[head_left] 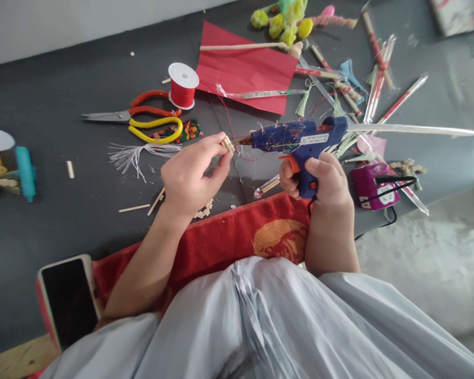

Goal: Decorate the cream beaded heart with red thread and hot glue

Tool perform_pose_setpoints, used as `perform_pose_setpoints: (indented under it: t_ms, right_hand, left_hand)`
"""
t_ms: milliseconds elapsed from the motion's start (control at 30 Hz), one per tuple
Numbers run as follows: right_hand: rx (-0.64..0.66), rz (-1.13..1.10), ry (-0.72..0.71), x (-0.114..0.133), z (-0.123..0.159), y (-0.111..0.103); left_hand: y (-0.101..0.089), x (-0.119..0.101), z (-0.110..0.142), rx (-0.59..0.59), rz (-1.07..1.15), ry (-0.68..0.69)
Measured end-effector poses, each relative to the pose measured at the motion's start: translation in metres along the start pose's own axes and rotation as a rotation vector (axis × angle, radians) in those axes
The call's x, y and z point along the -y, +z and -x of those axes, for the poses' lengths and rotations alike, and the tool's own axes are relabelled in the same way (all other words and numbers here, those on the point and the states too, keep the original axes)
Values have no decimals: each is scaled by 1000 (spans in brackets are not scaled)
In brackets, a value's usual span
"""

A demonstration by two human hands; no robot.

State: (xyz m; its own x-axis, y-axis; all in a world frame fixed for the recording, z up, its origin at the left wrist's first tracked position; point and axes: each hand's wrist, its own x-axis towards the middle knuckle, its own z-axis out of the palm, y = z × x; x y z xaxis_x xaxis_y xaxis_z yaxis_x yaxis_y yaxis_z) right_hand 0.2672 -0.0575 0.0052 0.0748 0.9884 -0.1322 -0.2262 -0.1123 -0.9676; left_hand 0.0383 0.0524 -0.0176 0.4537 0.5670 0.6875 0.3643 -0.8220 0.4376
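My right hand [327,179] is wrapped round the handle of a blue hot glue gun [284,138], fingers at its orange trigger. A long white glue stick [414,128] juts from the gun's back end. Between thumb and fingers, my left hand [195,171] pinches a small bundle of short wooden sticks [228,143]. The gun's nozzle points left and is right at the bundle; whether they touch I cannot tell. A thin red cord [231,123] runs on the table behind the nozzle.
Scissors [106,117] with orange and yellow handles, a red thread spool [182,87] and red paper [248,73] lie beyond my hands. A purple box [375,185] with a black cable stands right. A phone [69,300] and red towel [237,237] are near me.
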Motion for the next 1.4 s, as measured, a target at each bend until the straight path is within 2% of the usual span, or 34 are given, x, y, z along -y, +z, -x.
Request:
perform_pose_setpoints:
  t_ms: [200,367,533,767,900,1133,1400]
  right_hand:
    - [-6,37,9,0,-2,1]
    - [-27,34,48,4,-1,3]
    - [-22,32,32,4,1,2]
    - [-3,47,58,6,-1,5]
    - [-5,51,55,5,0,4]
    - [-17,57,56,4,-1,3]
    - [7,65,67,4,0,4]
  left_hand:
    - [-1,1,2,94,-7,-82]
    - [-1,-1,1,51,-21,-47]
    - [0,-3,0,57,-62,-79]
    - [1,-1,2,87,33,-106]
    - [2,-1,4,43,46,-86]
    - [3,0,8,118,49,-210]
    - [2,-1,6,78,7,-160]
